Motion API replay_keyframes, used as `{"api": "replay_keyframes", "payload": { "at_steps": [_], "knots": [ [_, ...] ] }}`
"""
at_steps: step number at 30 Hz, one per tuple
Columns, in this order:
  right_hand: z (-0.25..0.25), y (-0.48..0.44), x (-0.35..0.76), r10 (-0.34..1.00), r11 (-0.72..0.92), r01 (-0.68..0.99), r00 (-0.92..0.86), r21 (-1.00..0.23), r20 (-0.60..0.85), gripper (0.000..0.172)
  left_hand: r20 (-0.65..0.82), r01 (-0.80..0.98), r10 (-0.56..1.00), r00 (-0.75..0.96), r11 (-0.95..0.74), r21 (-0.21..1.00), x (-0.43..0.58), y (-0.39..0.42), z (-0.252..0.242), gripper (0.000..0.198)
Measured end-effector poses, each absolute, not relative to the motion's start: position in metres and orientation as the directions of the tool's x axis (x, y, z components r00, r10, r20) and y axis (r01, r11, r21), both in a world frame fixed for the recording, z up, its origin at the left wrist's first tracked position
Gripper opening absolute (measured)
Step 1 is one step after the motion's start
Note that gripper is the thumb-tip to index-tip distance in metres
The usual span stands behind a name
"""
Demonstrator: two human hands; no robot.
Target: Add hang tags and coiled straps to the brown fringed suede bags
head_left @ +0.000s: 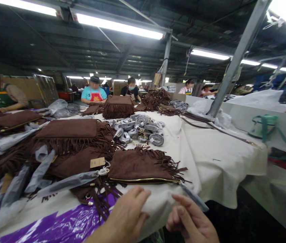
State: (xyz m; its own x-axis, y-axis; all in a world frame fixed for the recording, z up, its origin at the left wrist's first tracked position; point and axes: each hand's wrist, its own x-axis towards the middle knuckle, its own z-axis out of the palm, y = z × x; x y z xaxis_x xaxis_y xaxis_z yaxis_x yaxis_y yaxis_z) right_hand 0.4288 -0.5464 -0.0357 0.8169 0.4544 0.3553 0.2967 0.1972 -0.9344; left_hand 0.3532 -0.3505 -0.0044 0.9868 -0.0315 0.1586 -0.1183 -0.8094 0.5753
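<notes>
A brown suede fringed bag (pixel 143 164) lies flat right in front of me, its gold zipper (pixel 145 180) along the near edge. Just below that zipper hovers my left hand (pixel 125 216), fingers loosely apart and nothing visible in them. To its right is my right hand (pixel 192 221), index finger pointing left and the other fingers loosely curled; I see nothing held there. A plastic-wrapped zipper pull (pixel 195 197) hangs from the bag's right end, partly behind the right hand. A tan paper tag (pixel 97 162) rests beside the bag on the left.
Left of me are more fringed bags (pixel 68 129) and a purple plastic sheet (pixel 64 222). Behind the near bag sits a heap of wrapped coiled straps (pixel 143 126). A metal post (pixel 236 60) rises beyond the white-covered table (pixel 224 152). Several people work across the room.
</notes>
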Motion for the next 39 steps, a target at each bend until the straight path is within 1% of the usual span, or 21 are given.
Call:
{"api": "replay_keyframes", "payload": {
  "at_steps": [1, 2, 3, 5, 6, 8, 9, 11, 14, 15, 16, 19, 21, 24, 26, 27, 28, 29, 31, 33, 39],
  "knots": [
    [-0.031, -0.549, 0.436, 0.468, 0.206, 0.176, 0.846, -0.962, 0.255, 0.033, 0.197, -0.089, 0.004, 0.980, -0.883, 0.461, 0.363, -0.340, 0.005, 0.050],
    [-0.027, -0.551, 0.443, 0.498, 0.193, 0.086, 0.850, -0.977, 0.173, 0.036, 0.218, -0.052, 0.020, 0.976, -0.947, 0.317, 0.375, -0.329, 0.014, 0.045],
    [-0.023, -0.552, 0.450, 0.531, 0.149, 0.057, 0.837, -0.987, 0.128, 0.037, 0.205, -0.028, 0.010, 0.979, -0.983, 0.183, 0.387, -0.318, 0.023, 0.034],
    [-0.016, -0.550, 0.461, 0.589, -0.003, 0.215, 0.790, -0.977, 0.172, 0.034, 0.120, -0.019, -0.017, 0.993, -1.000, 0.014, 0.410, -0.296, 0.038, 0.019],
    [-0.013, -0.548, 0.465, 0.612, -0.080, 0.335, 0.760, -0.939, 0.219, 0.032, 0.094, -0.010, -0.012, 0.995, -1.000, -0.026, 0.418, -0.288, 0.044, 0.020],
    [-0.007, -0.541, 0.473, 0.637, -0.197, 0.528, 0.709, -0.826, 0.302, 0.028, 0.107, 0.025, 0.020, 0.994, -0.999, -0.048, 0.426, -0.278, 0.052, 0.025],
    [-0.004, -0.537, 0.475, 0.646, -0.236, 0.582, 0.692, -0.778, 0.322, 0.026, 0.133, 0.035, 0.029, 0.991, -0.999, -0.040, 0.426, -0.276, 0.054, 0.023],
    [0.001, -0.526, 0.480, 0.657, -0.295, 0.612, 0.688, -0.734, 0.309, 0.026, 0.152, -0.009, -0.010, 0.988, -1.000, -0.008, 0.421, -0.279, 0.050, 0.012],
    [0.002, -0.512, 0.486, 0.661, -0.336, 0.612, 0.695, -0.716, 0.284, 0.026, 0.108, -0.108, -0.106, 0.988, -0.994, 0.013, 0.412, -0.286, 0.033, 0.014],
    [0.001, -0.509, 0.489, 0.659, -0.326, 0.613, 0.693, -0.719, 0.292, 0.025, 0.089, -0.116, -0.114, 0.990, -0.993, 0.018, 0.412, -0.286, 0.028, 0.010],
    [0.000, -0.506, 0.491, 0.657, -0.311, 0.618, 0.689, -0.722, 0.307, 0.025, 0.083, -0.097, -0.094, 0.992, -0.995, 0.031, 0.413, -0.285, 0.024, 0.007],
    [-0.002, -0.503, 0.498, 0.631, -0.281, 0.695, 0.653, -0.661, 0.418, 0.024, 0.136, 0.044, 0.061, 0.989, -0.991, 0.127, 0.426, -0.271, 0.027, 0.019],
    [-0.001, -0.501, 0.498, 0.622, -0.323, 0.778, 0.604, -0.539, 0.499, 0.025, 0.172, 0.088, 0.124, 0.977, -0.976, 0.201, 0.435, -0.260, 0.039, 0.018],
    [0.003, -0.492, 0.489, 0.655, -0.402, 0.870, 0.492, -0.286, 0.573, 0.025, 0.174, 0.071, 0.121, 0.977, -0.961, 0.267, 0.444, -0.250, 0.057, 0.016],
    [0.004, -0.480, 0.482, 0.718, -0.369, 0.920, 0.373, -0.133, 0.588, 0.025, 0.156, 0.047, 0.097, 0.983, -0.954, 0.297, 0.447, -0.246, 0.063, 0.016],
    [0.004, -0.473, 0.479, 0.754, -0.332, 0.939, 0.321, -0.090, 0.573, 0.026, 0.151, 0.030, 0.081, 0.985, -0.948, 0.318, 0.449, -0.244, 0.064, 0.016],
    [0.004, -0.466, 0.479, 0.789, -0.299, 0.950, 0.301, -0.092, 0.536, 0.026, 0.152, 0.014, 0.073, 0.986, -0.934, 0.357, 0.450, -0.242, 0.062, 0.015],
    [0.002, -0.459, 0.480, 0.818, -0.283, 0.950, 0.311, -0.133, 0.484, 0.026, 0.158, 0.004, 0.076, 0.984, -0.912, 0.409, 0.452, -0.239, 0.060, 0.014],
    [-0.002, -0.447, 0.488, 0.842, -0.306, 0.916, 0.388, -0.260, 0.375, 0.025, 0.177, 0.000, 0.109, 0.978, -0.852, 0.523, 0.458, -0.232, 0.051, 0.015],
    [-0.004, -0.439, 0.498, 0.836, -0.334, 0.873, 0.448, -0.355, 0.315, 0.025, 0.178, 0.012, 0.150, 0.972, -0.794, 0.608, 0.464, -0.224, 0.039, 0.017],
    [-0.005, -0.415, 0.506, 0.819, -0.288, 0.836, 0.467, -0.466, 0.332, 0.023, 0.094, 0.092, 0.257, 0.962, -0.627, 0.774, 0.481, -0.206, 0.000, 0.014]
  ]
}}
